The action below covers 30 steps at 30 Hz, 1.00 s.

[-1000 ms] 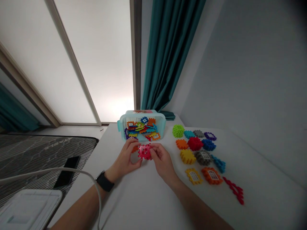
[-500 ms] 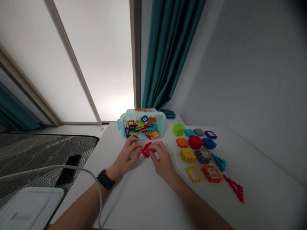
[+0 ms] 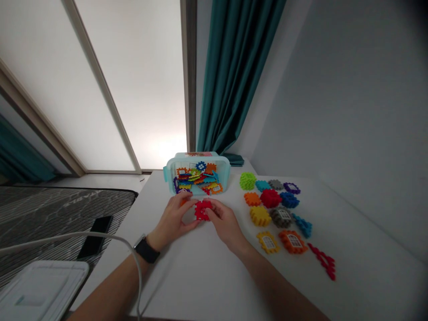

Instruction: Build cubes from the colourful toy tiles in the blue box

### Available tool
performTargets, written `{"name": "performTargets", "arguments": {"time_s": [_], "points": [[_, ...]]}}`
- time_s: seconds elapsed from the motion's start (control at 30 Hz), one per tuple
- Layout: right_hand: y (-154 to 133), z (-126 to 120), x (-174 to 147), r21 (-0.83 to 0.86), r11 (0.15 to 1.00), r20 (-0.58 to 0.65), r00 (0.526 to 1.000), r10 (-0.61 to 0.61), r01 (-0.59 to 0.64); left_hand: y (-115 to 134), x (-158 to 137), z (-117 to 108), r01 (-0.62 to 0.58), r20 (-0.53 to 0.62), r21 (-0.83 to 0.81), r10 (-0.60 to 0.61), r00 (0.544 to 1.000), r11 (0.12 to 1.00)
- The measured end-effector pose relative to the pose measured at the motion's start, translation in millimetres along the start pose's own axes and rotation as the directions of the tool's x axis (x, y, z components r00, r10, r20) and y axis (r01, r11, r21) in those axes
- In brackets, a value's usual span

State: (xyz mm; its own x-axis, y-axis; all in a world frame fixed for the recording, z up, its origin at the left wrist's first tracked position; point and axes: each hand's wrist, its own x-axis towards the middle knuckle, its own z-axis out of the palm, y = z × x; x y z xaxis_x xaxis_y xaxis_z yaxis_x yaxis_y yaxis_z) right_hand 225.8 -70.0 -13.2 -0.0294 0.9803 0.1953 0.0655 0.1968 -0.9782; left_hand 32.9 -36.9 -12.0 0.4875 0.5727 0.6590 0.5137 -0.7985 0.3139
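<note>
A red notched interlocking piece [image 3: 201, 210] is upright between my hands, its flat face toward me. My right hand [image 3: 224, 221] pinches its right side, thumb on the near face. The fingertips of my left hand [image 3: 175, 217] curve around its left edge, index finger near the upper corner and thumb near the lower one. Behind the left fingers shows part of an orange piece [image 3: 183, 202]; whether the hand touches it I cannot tell. Just beyond my hands lies a pale blue plastic box [image 3: 227, 171], its open side facing me and mixed colourful pieces inside.
To the right, interlocking pieces stand in colour groups: light green [image 3: 248, 181], red [image 3: 270, 198], yellow [image 3: 260, 216], orange with a window [image 3: 293, 242]. A red lattice piece [image 3: 323, 260] lies nearest. A white cable [image 3: 129, 244] crosses over my left forearm. A white lid [image 3: 43, 285] is lower left.
The red piece has turned so its square face shows more fully. My left thumb and index have closed in on its left edge. The view has shifted slightly.
</note>
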Motion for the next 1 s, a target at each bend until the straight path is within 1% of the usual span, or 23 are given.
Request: {"name": "performTargets", "arguments": {"time_s": [0.07, 0.13, 0.2, 0.27, 0.33, 0.43, 0.57, 0.7, 0.77, 0.87, 1.0], "points": [[-1.4, -2.4, -0.7, -0.104, 0.991, -0.038, 0.995, -0.088, 0.083, 0.3, 0.1, -0.3, 0.022, -0.009, -0.02, -0.022, 1.0, 1.0], [-4.8, -6.6, -1.6, -0.254, 0.944, -0.05, 0.972, -0.229, 0.21, 0.7, 0.0, -0.1, 0.06, -0.018, -0.055, -0.061, 0.998, 0.997], [-9.1, -11.3, -2.8, -0.375, 0.867, 0.001, 0.936, -0.353, 0.327, 0.9, 0.0, 0.4, 0.097, -0.031, -0.09, -0.1, 0.994, 0.991], [-12.2, -15.3, -4.0, -0.44, 0.801, 0.076, 0.906, -0.417, 0.406, 1.2, 0.4, 0.9, 0.12, -0.044, -0.119, -0.126, 0.991, 0.986], [-13.4, -18.0, -4.8, -0.47, 0.762, 0.144, 0.89, -0.432, 0.446, 2.1, 1.1, 1.1, 0.13, -0.051, -0.143, -0.138, 0.989, 0.981], [-12.6, -20.9, -6.1, -0.479, 0.752, 0.198, 0.89, -0.41, 0.453, 4.2, 2.2, 1.4, 0.136, -0.05, -0.159, -0.146, 0.988, 0.978], [-13.1, -27.3, -11.0, -0.494, 0.758, 0.19, 0.903, -0.384, 0.427, 8.9, 4.1, 4.0, 0.1, -0.025, -0.148, -0.105, 0.994, 0.984], [-18.3, -40.3, -20.3, -0.537, 0.724, 0.173, 0.897, -0.407, 0.433, 19.2, 10.6, 8.5, 0.06, -0.01, -0.14, -0.062, 0.998, 0.988], [-21.4, -49.8, -25.9, -0.568, 0.694, 0.173, 0.889, -0.424, 0.442, 26.7, 16.1, 11.2, 0.047, 0.008, -0.145, -0.046, 0.999, 0.988], [-24.8, -68.8, -34.8, -0.639, 0.631, 0.179, 0.883, -0.435, 0.44, 38.7, 25.9, 18.4, 0.017, 0.065, -0.167, -0.007, 0.998, 0.986], [-26.9, -102.0, -44.8, -0.724, 0.54, 0.196, 0.879, -0.436, 0.429, 53.6, 41.5, 39.6, -0.024, 0.115, -0.161, 0.043, 0.992, 0.987]]}}
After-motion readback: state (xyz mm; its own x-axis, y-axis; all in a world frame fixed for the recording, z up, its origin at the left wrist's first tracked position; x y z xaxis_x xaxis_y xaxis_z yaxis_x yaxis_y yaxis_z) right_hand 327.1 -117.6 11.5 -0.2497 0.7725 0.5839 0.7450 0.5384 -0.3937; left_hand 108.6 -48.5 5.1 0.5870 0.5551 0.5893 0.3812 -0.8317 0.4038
